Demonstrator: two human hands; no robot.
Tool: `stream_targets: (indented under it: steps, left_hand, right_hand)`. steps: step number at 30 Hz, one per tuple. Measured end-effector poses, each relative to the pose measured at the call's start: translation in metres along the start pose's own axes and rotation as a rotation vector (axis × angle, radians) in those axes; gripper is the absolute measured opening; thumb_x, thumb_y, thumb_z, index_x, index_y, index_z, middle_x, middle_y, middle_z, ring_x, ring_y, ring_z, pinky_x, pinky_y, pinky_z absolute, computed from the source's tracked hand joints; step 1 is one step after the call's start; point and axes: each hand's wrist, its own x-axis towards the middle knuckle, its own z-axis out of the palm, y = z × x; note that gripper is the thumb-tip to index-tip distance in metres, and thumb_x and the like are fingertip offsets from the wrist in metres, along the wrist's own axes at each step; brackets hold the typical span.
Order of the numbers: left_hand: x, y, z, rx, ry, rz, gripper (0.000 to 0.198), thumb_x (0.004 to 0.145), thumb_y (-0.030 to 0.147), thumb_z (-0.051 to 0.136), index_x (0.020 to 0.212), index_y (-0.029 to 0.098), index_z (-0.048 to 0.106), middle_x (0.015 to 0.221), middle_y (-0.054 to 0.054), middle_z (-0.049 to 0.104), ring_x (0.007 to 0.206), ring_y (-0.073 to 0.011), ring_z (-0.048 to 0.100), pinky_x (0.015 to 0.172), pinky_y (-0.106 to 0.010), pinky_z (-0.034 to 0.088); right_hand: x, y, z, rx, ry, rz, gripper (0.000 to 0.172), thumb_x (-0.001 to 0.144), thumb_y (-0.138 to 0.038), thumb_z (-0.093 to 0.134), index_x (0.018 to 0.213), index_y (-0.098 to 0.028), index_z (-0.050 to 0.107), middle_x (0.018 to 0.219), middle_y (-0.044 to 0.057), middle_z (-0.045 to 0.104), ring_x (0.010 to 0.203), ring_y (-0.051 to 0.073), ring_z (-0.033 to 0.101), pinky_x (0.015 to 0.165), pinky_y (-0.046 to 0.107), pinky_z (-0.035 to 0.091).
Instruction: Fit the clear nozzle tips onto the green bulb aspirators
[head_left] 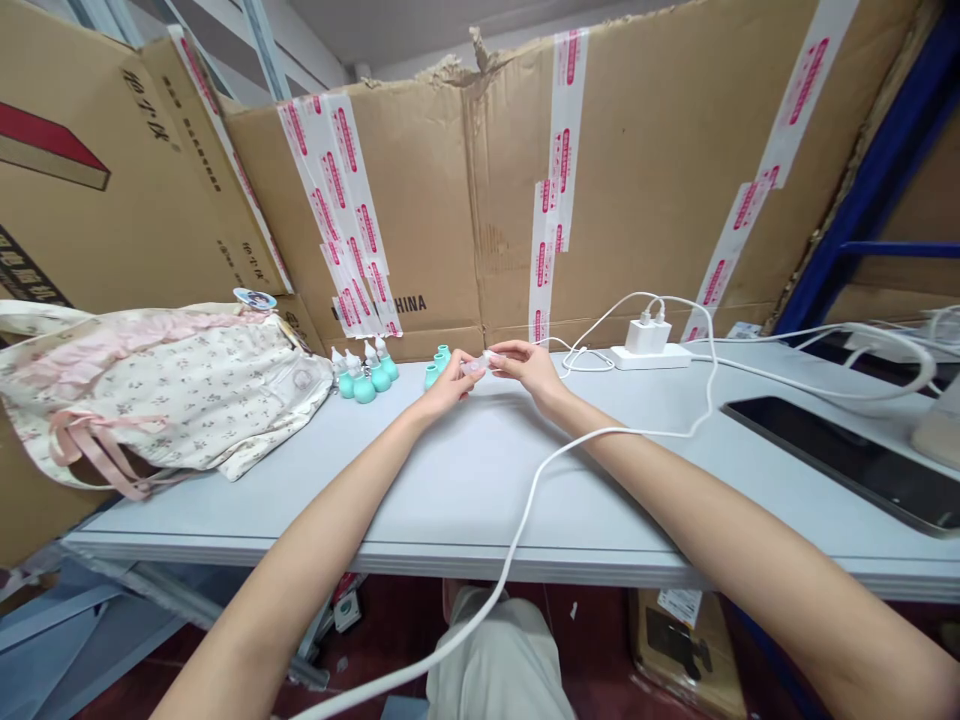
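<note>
Both arms reach out over the grey table (465, 480). My left hand (450, 385) and my right hand (529, 365) meet at the far middle of the table and pinch a small clear plastic piece (475, 366) between their fingertips. Just behind the left hand stand two teal bulb-shaped pieces (436, 365). A little further left is a cluster of teal bulbs with white nozzles (365, 375), standing upright by the cardboard wall.
A floral cloth bag (165, 390) with pink ribbons lies at the left. A white power strip with chargers (649, 345) sits at the back; its white cable (525, 500) runs across my right forearm. A dark tablet (840, 455) lies at the right. Taped cardboard (637, 180) walls the back.
</note>
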Motion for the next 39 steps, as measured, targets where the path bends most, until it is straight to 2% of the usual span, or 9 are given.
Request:
stream_targets:
  steps: [5,9,12,18,25,31,35,39]
  left_hand:
    - [-0.002,0.004,0.007,0.108,0.099,0.062,0.024,0.086,0.039,0.049,0.085,0.019,0.037,0.064,0.005,0.037,0.05,-0.0064,0.03,0.047,-0.018,0.024]
    - [-0.005,0.009,0.006,0.403,0.2,0.209,0.022,0.088,0.038,0.046,0.089,0.017,0.049,0.065,0.003,0.043,0.058,-0.0089,0.037,0.057,-0.02,0.028]
    - [-0.007,0.013,0.003,0.627,0.252,0.297,0.024,0.089,0.038,0.045,0.093,0.016,0.055,0.073,0.0,0.053,0.065,-0.0112,0.043,0.064,-0.022,0.031]
    - [-0.009,0.017,0.0,0.823,0.236,0.362,0.026,0.091,0.037,0.044,0.096,0.014,0.056,0.089,-0.006,0.061,0.077,-0.0152,0.051,0.069,-0.024,0.033]
    - [-0.008,0.014,0.001,0.948,0.159,0.324,0.031,0.093,0.038,0.039,0.096,0.013,0.056,0.09,-0.008,0.062,0.08,-0.018,0.053,0.071,-0.025,0.034]
    - [-0.007,0.006,0.0,0.944,0.079,0.357,0.029,0.093,0.034,0.037,0.102,0.012,0.054,0.095,-0.01,0.06,0.087,-0.0193,0.054,0.076,-0.027,0.037]
    - [-0.008,0.003,0.001,0.876,0.068,0.386,0.027,0.093,0.032,0.037,0.1,0.012,0.054,0.095,-0.01,0.06,0.088,-0.0186,0.054,0.077,-0.027,0.038]
    - [-0.008,0.005,0.003,0.822,0.092,0.383,0.025,0.093,0.032,0.039,0.099,0.013,0.054,0.096,-0.009,0.06,0.088,-0.018,0.054,0.078,-0.026,0.038]
  right_hand:
    - [-0.001,-0.004,-0.001,-0.12,0.035,-0.002,0.041,0.053,-0.043,0.083,0.078,-0.015,0.065,0.075,0.003,0.066,0.068,0.014,0.061,0.054,0.021,0.048]
    - [-0.002,-0.006,0.0,-0.168,0.036,-0.009,0.04,0.055,-0.045,0.08,0.078,-0.016,0.065,0.078,0.004,0.065,0.072,0.013,0.059,0.055,0.02,0.047]
    - [-0.003,-0.007,0.0,-0.112,0.045,0.031,0.042,0.05,-0.046,0.082,0.076,-0.017,0.066,0.084,0.004,0.065,0.07,0.011,0.056,0.055,0.02,0.047]
    - [-0.001,-0.01,-0.002,-0.103,0.008,0.052,0.048,0.041,-0.046,0.086,0.071,-0.014,0.068,0.06,-0.001,0.058,0.05,0.007,0.048,0.053,0.023,0.048]
    - [0.0,-0.009,-0.003,-0.191,0.015,0.005,0.048,0.036,-0.046,0.088,0.062,-0.012,0.067,0.063,0.005,0.064,0.045,0.008,0.05,0.046,0.023,0.049]
    - [0.001,-0.008,-0.005,-0.283,-0.029,-0.026,0.046,0.036,-0.044,0.089,0.06,-0.011,0.067,0.049,0.002,0.057,0.04,0.009,0.047,0.04,0.022,0.044]
    - [0.0,-0.012,-0.006,-0.284,-0.072,-0.007,0.048,0.032,-0.044,0.089,0.06,-0.011,0.068,0.05,0.003,0.059,0.042,0.009,0.049,0.042,0.022,0.045]
    - [0.0,-0.015,-0.007,-0.281,-0.084,0.016,0.05,0.035,-0.047,0.088,0.064,-0.011,0.068,0.058,0.006,0.063,0.049,0.012,0.056,0.049,0.023,0.05]
